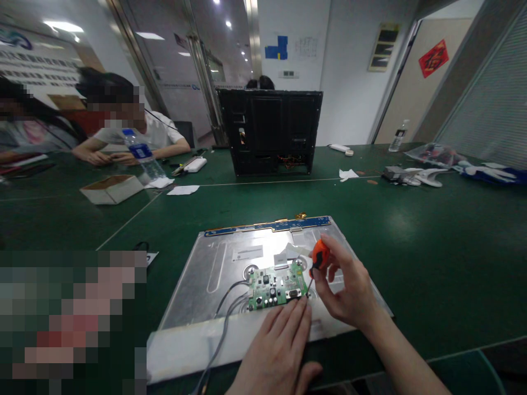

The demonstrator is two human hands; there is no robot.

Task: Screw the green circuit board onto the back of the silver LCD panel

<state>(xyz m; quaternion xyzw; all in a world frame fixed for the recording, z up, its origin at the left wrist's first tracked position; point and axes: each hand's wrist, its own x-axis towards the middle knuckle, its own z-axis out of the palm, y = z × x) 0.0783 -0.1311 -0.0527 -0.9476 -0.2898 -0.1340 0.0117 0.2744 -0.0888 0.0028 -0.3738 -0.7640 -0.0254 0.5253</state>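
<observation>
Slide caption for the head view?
Right hand drives orange screwdriver into green board on metal panel; left hand steadies it.

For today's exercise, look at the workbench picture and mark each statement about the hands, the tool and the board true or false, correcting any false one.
1. The right hand holds a screwdriver with an orange handle. True.
2. The circuit board is blue. False: it is green.
3. The left hand lies flat on the metal panel, fingers next to the board. True.
4. The table is red. False: it is green.
5. Grey cables run from the board's left side. True.
6. The water bottle stands on the panel. False: it stands far off on the table, near other people.
</observation>
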